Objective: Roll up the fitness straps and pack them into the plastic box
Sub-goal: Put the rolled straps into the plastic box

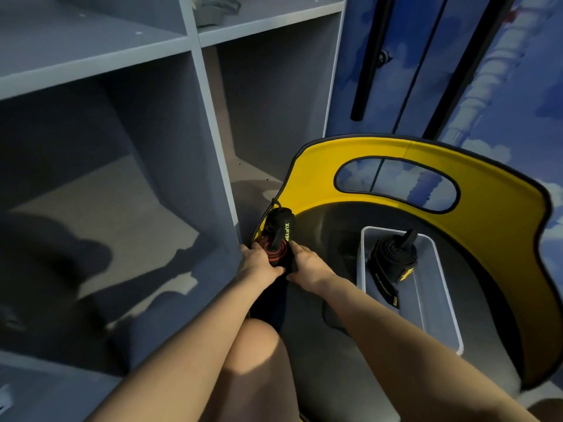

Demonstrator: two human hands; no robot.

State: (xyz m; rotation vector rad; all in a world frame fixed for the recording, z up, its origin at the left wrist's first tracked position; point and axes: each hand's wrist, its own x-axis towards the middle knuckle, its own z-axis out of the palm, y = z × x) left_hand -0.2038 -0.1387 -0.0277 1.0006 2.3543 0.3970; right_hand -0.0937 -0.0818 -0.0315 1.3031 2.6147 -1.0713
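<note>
To my left stands a grey open shelving unit (195, 95) with several cubbies; hard-edged shadows and patches of light fall across its lower shelf (100, 214). A grey object (213, 10) sits in an upper cubby, too cropped to identify. Ahead and right, the wall (518, 86) is blue with a white cloud pattern, crossed by black bars (370, 56). In front of me is a chair with a yellow backrest (493, 190), oval cut-out, and dark seat (329, 226).

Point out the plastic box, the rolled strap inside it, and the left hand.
plastic box (451, 327): head view, near right rim.
rolled strap (393, 254): head view, coiled middle.
left hand (259, 263): head view, back of hand.
</note>
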